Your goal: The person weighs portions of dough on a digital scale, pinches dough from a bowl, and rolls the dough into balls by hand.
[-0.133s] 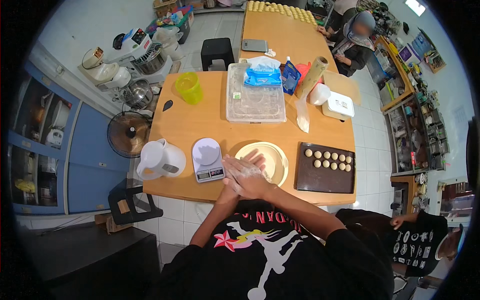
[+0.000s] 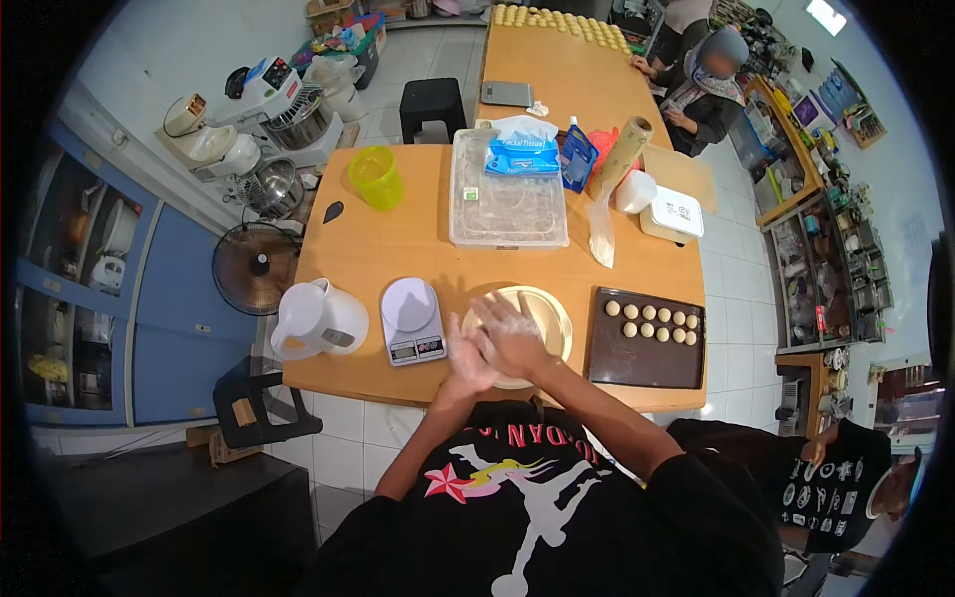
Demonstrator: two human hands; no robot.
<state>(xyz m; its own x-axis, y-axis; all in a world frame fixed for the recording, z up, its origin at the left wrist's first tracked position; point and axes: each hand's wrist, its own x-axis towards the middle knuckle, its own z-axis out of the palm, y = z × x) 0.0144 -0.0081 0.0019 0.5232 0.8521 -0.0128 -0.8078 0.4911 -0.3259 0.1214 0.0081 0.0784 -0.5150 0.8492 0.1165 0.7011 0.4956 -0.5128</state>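
Over the left side of a cream bowl [image 2: 567,326], near the close edge of the wooden table [image 2: 418,244], the person brings both hands together. The right hand [image 2: 513,343], its back smeared white, lies across the left hand [image 2: 468,363], covering much of it. The right hand's fingers are extended rather than clenched; the left's are mostly hidden, and one cannot tell whether either palm grips anything between them. The bowl sits on the table beneath the hands, between a white digital scale [image 2: 410,308] on the left and a dark tray [image 2: 642,363] on the right. Two rows of small pale balls [image 2: 648,329] lie toward the tray's far side. Left of the scale stands a white pitcher [image 2: 333,320]. Farther up the table, a tissue pack [image 2: 524,154] rests on a clear plastic box [image 2: 507,217], with a yellow-green cup [image 2: 376,179] to its left.
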